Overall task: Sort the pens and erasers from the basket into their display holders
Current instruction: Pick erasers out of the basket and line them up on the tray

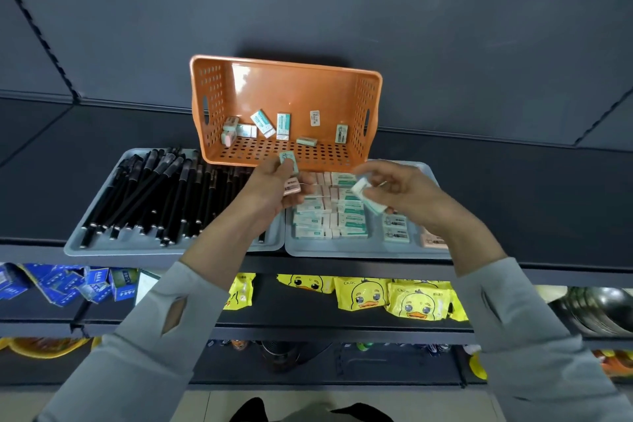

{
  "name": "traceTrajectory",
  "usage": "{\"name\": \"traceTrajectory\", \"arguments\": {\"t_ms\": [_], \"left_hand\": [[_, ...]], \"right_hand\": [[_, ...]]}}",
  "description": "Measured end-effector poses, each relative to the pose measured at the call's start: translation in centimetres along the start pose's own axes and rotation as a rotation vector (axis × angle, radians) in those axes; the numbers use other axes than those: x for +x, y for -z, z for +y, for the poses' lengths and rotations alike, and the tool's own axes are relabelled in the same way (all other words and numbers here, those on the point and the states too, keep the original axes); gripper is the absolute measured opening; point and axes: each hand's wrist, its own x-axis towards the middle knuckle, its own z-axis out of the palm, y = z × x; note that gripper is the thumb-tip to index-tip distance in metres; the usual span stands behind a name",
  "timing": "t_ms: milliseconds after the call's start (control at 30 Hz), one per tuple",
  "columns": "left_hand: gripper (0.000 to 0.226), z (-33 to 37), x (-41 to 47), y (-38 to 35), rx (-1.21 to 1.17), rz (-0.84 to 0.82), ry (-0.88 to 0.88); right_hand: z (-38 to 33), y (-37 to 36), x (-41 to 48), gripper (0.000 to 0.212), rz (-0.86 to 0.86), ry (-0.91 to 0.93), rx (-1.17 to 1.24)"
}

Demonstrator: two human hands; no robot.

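Currently, left hand: clamped on two erasers, one teal-sleeved, one pink, likely stock for placing.
Right hand: pinching one white eraser above the eraser tray, poised to add it to the rows.
Orange basket: tipped toward the person for reach; about seven erasers left, no pens.
Pen tray: full of black pens.

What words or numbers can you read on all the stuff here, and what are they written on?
"4B": on two pale erasers in the right tray.
"CKQK", roughly; the letters are small: on the yellow duck packets on the lower shelf.
Too small or blurred to read: the erasers in the orange basket, the white sticker there, the erasers in both hands, the blue boxes, the black pens.
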Motion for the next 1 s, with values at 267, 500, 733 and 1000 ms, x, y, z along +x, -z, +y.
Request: {"name": "traceTrajectory", "arguments": {"t_ms": [267,500,733,1000], "left_hand": [[0.017,0.1,0.0,0.0,0.068,-0.044,-0.024],[0.015,-0.1,-0.2,-0.1,0.125,-0.103,-0.058],[0.012,0.0,-0.7,-1.0,0.284,-0.173,-0.132],[0.045,0.7,0.2,-0.2,0.113,-0.149,-0.059]], "right_hand": [[1.2,-1.5,0.9,0.026,0.028,0.133,-0.362],[0.6,-2.0,1.2,0.019,0.056,0.209,-0.512],[-2.7,-3.6,2.5,0.01,0.16,0.104,0.134],[-1.5,1.8,2.5,0.021,0.399,0.011,0.391]]}}
